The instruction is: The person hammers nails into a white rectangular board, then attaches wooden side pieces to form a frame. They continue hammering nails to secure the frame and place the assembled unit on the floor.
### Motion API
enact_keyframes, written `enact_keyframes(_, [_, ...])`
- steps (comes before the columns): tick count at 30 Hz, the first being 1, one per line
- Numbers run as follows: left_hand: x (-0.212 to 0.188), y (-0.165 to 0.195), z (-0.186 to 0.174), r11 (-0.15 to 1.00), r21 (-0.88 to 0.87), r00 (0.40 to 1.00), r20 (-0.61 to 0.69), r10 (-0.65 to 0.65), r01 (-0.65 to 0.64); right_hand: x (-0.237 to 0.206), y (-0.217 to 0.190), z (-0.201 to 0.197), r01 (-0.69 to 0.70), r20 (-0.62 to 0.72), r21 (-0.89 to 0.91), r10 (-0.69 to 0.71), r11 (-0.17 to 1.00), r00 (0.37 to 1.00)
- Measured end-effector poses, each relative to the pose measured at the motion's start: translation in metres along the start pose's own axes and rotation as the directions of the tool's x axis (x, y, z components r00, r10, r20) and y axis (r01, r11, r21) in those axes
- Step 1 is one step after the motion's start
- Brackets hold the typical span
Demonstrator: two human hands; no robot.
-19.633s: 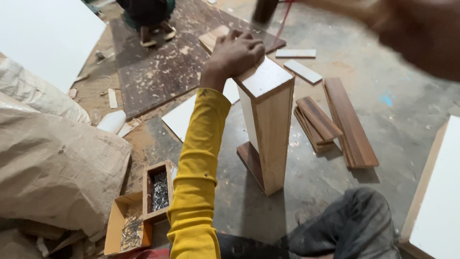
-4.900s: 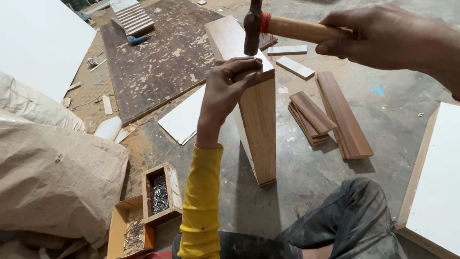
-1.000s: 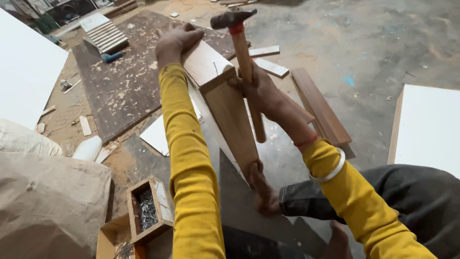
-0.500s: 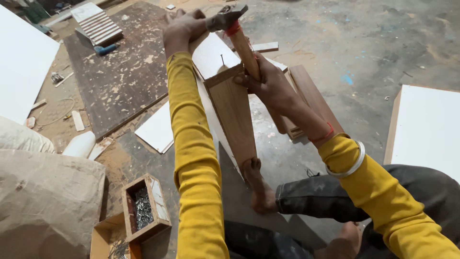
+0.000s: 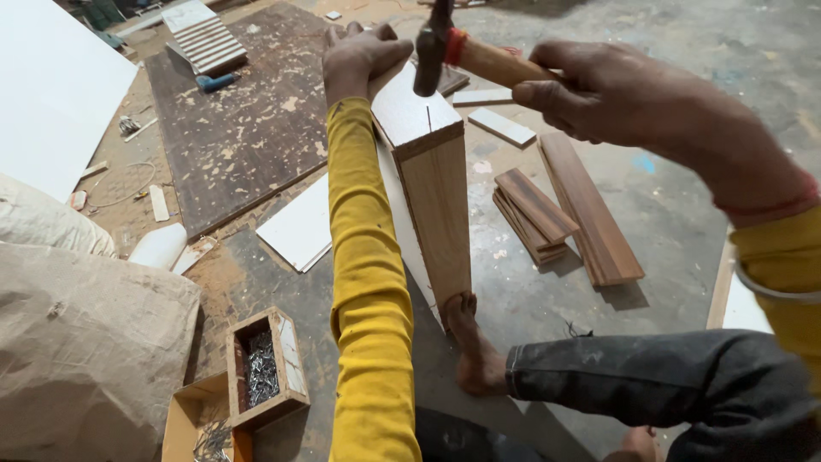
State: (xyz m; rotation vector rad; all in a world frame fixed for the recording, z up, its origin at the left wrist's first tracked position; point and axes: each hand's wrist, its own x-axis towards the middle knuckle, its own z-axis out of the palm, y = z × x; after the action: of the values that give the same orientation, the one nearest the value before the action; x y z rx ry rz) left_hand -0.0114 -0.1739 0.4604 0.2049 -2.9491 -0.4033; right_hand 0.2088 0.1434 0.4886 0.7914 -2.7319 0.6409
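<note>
Two hands are working over a tall wooden box (image 5: 432, 197) that is standing upright on the concrete floor (image 5: 684, 111), leaning slightly away from the camera. Left hand (image 5: 359, 53), in a yellow sleeve, is resting on the far top corner of the box, fingers (image 5: 385, 38) curled together over the edge and steadying it. Right hand (image 5: 611, 90) is gripping the wooden handle of a hammer (image 5: 466, 53), fingers wrapped tight around it; the dark hammer head is hovering just above the pale top face of the box, beside the left hand. A bare foot (image 5: 475, 351) is pressing against the base of the box, with a dark trouser leg running off to the right. Brown wood strips (image 5: 569, 210) are lying stacked on the floor to the right of the box. A white panel (image 5: 304, 227) is lying flat to its left, near a large dark board (image 5: 244, 120). Near the bottom left, a small wooden tray of nails (image 5: 261, 368) is sitting beside a lumpy tan sack (image 5: 81, 351).
</note>
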Motion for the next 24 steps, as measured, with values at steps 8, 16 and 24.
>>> enact_keyframes(8, [-0.002, -0.001, -0.005, 1.0, 0.013, 1.0, -0.009, -0.025, 0.025, 0.02, 0.001, -0.005, 0.003, -0.056, -0.161, -0.012, 0.987, 0.998])
enact_keyframes(16, [-0.003, -0.005, -0.008, 0.998, 0.005, 0.998, -0.003, -0.057, 0.057, 0.027, -0.003, -0.017, -0.003, -0.039, -0.261, -0.007, 0.965, 0.999])
enact_keyframes(24, [0.005, -0.006, -0.005, 0.997, 0.014, 0.997, -0.019, -0.076, 0.076, 0.035, -0.014, -0.012, -0.091, 0.06, -0.292, 0.113, 0.952, 0.992])
